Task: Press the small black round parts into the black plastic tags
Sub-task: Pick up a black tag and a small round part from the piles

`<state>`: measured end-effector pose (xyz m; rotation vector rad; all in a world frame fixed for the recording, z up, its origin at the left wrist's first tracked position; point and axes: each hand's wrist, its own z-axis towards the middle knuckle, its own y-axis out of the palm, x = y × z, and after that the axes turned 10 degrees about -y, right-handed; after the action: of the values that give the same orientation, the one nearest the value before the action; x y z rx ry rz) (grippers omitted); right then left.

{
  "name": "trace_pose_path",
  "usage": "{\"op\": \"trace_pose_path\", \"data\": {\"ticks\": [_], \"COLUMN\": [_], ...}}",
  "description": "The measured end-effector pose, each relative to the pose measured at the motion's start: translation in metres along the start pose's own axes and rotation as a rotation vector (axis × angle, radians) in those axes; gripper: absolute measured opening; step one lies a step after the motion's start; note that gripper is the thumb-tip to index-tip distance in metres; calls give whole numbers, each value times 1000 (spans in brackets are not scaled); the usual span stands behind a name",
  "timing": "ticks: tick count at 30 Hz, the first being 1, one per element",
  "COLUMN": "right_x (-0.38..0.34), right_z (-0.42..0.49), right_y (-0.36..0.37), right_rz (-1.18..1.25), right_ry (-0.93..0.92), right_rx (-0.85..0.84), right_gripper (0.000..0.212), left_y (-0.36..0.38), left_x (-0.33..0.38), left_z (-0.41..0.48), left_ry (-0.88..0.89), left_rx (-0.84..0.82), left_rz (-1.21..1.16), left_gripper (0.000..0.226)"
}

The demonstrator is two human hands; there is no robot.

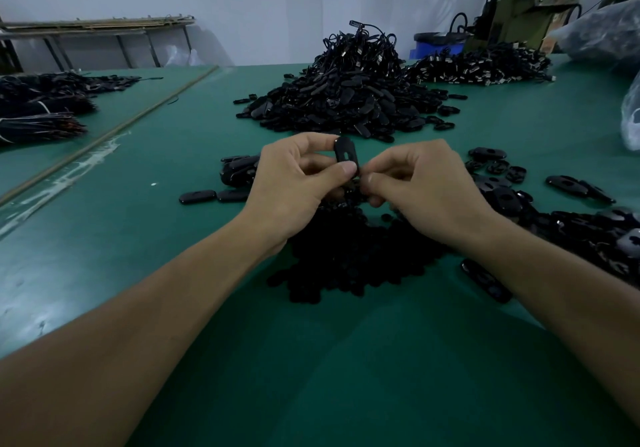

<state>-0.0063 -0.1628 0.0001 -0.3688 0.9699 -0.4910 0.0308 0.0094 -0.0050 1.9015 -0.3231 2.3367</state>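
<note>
above the round-parts pile (346, 259), my left hand (294, 183) clamps its fingers on an upright tag (345, 152); my right hand (427, 188) pinches its lower end with curled fingers. bare surface (311, 370) spreads on the pile's near side.

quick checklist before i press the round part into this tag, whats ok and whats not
1. Tag gripped firmly: left hand pinches the tag upright, slot facing the camera. Ok.
2. Round part in the right hand: its fingertips are curled at the tag's lower end and hide what they hold. Cannot tell.
3. Part lined up with the slot: hidden by those fingertips. Cannot tell.
4. Supply: pile of round parts lies right under the hands. Ok.
5. Next tags: loose tags lie beside the right hand. Ok.
</note>
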Motion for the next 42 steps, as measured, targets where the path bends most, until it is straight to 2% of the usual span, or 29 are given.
{"op": "trace_pose_path", "data": {"ticks": [4, 10, 13, 19, 27, 30, 34, 42], "right_x": [0, -1, -1, -1, -5, -7, -8, -4], "right_z": [-1, 1, 3, 2, 0, -2, -2, -2], "right_y": [-2, 1, 2, 3, 2, -1, -3, -2], "right_rz": [-319, -525, -503, -453, -276, -186, -192, -124], "right_ry": [-102, -90, -78, -95, -126, -112, -147, -106], "right_rx": [-107, -356, -353, -303, -164, -134, -90, -105], "right_gripper": [8, 18, 15, 8, 6, 9, 16, 14], "left_y": [1, 0, -1, -2, -4, -5, -3, -3], "left_x": [1, 0, 0, -3, -7, -7, -6, -5], "left_z": [1, 2, 1, 2, 4, 4, 2, 1], "left_ry": [3, 4, 6, -1, -1, -9, -5, -3], "left_rx": [45, 33, 48, 125, 135, 118, 106, 119], "left_rz": [-40, 18, 90, 147, 215, 222, 234, 243], "left_gripper": [23, 42, 43, 20, 23, 23, 19, 17]}}
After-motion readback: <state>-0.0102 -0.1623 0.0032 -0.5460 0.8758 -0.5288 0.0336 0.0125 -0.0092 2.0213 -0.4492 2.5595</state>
